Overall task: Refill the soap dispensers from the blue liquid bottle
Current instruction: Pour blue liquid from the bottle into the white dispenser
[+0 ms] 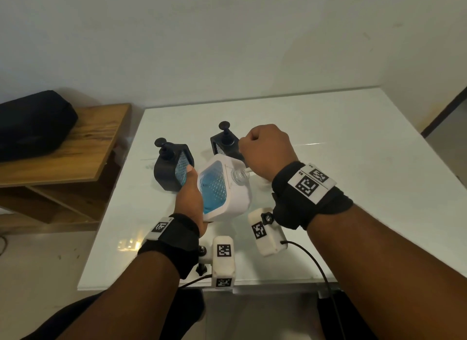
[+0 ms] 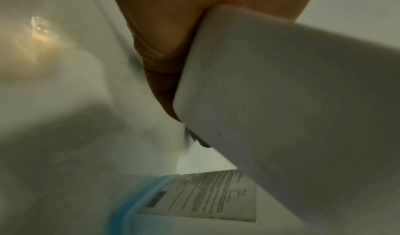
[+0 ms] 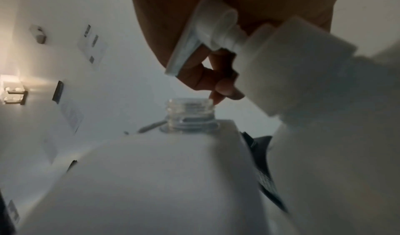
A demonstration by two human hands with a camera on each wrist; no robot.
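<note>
The left grip (image 1: 193, 196) curls around a tilted white bottle (image 1: 227, 188) of blue liquid; beside its open neck, the right grip (image 1: 267, 150) clutches the white pump (image 3: 207, 33).

a glossy white glass-topped table (image 1: 328, 127) fills the middle of the head view, its surface catching a warm glare near the front left corner. to its left stands a low brown wooden side table (image 1: 101, 137) with a grained top and an open shelf beneath. a soft black fabric bag (image 1: 32, 122) lies on that wooden top, toward its far left end, well apart from the white table. behind both runs a plain pale wall (image 1: 227, 36). a thin black cable (image 1: 313, 261) curves over the near edge of the white table. a dark strip of skirting (image 1: 444, 112) shows at the far right
</note>
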